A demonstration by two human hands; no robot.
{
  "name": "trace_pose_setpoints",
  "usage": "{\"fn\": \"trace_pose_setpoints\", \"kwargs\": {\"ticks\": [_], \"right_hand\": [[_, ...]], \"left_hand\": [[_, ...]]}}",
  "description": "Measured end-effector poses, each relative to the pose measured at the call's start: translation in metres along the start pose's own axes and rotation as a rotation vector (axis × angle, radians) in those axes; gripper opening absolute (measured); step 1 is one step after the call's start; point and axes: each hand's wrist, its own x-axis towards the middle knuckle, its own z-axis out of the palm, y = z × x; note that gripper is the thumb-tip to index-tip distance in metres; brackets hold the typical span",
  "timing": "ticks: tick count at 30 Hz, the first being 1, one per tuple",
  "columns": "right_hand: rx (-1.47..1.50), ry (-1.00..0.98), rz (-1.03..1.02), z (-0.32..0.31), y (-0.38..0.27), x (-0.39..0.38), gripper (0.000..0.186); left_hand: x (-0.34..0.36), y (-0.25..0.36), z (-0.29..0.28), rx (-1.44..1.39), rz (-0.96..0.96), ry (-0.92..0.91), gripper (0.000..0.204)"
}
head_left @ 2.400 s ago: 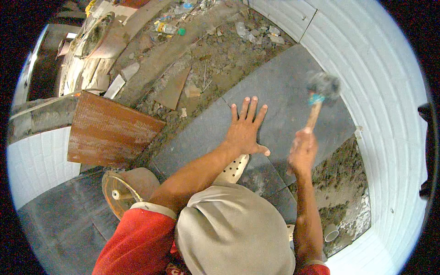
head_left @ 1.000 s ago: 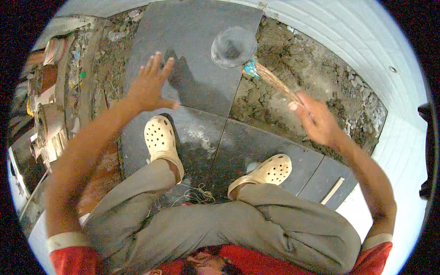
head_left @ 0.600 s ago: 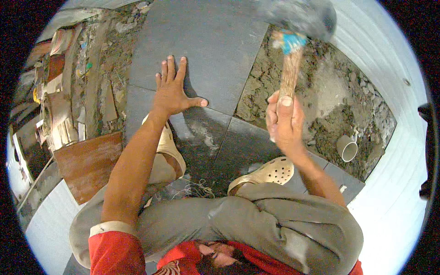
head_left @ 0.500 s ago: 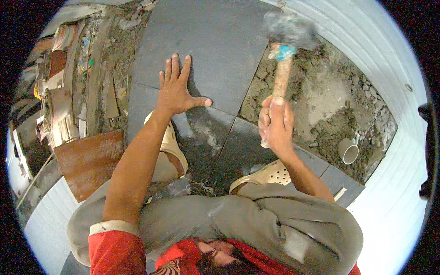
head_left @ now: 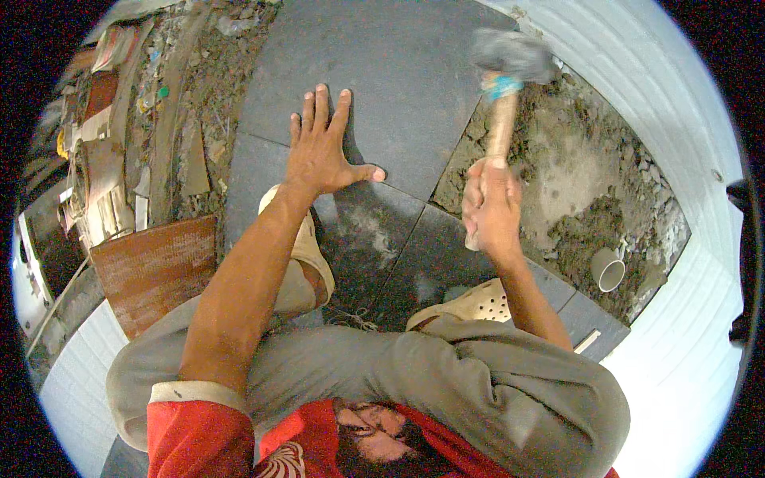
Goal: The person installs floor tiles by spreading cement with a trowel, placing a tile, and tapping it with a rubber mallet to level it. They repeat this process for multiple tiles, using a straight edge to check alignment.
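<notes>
My left hand [head_left: 324, 155] lies flat with fingers spread on dark grey floor tiles [head_left: 382, 88], across the seam between a far tile and a nearer one. Wrapped round the wooden handle of a mallet [head_left: 500, 127], my right hand [head_left: 492, 205] is closed. The mallet's dark head [head_left: 514, 57] is blurred by motion and sits above the far right side of the tiles, where they meet bare mortar. Blue wrapping shows just under the head. Whether the head touches a tile I cannot tell.
Rough grey mortar [head_left: 570, 171] fills the untiled patch on the right, with a white pipe end [head_left: 610, 271] standing in it. Pale corrugated sheeting [head_left: 677, 103] borders that side. A brown tile [head_left: 155, 271], rubble and scraps lie at left. My feet wear cream clogs [head_left: 466, 307].
Both hands and the tiles appear shifted slightly right in the picture. My right hand still grips the mallet, whose head stays near the same spot, blurred. My left hand remains flat.
</notes>
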Motion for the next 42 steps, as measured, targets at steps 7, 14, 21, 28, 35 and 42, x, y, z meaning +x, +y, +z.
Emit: {"fn": "trace_pose_setpoints", "kwargs": {"ticks": [7, 14, 21, 28, 35, 42], "right_hand": [[-0.091, 0.005, 0.159, 0.021, 0.009, 0.007, 0.039], [0.051, 0.101, -0.203, 0.024, 0.005, 0.003, 0.042], [-0.094, -0.010, -0.061, 0.025, 0.015, 0.013, 0.038], [-0.487, 0.006, -0.122, 0.006, 0.027, 0.020, 0.040], [-0.821, 0.027, -0.220, 0.007, 0.026, 0.029, 0.037], [-0.446, -0.004, -0.455, 0.003, -0.007, 0.015, 0.030]], "left_hand": [[0.002, 0.000, 0.002, 0.006, -0.015, -0.033, 0.152], [0.000, 0.000, 0.003, 0.016, -0.004, -0.016, 0.151], [0.003, 0.001, 0.001, 0.049, 0.003, 0.003, 0.150], [0.001, -0.002, 0.003, 0.042, 0.007, -0.005, 0.150], [0.001, -0.002, 0.000, 0.040, -0.008, -0.039, 0.151], [-0.001, -0.003, -0.001, 0.026, -0.024, -0.044, 0.150]]}}
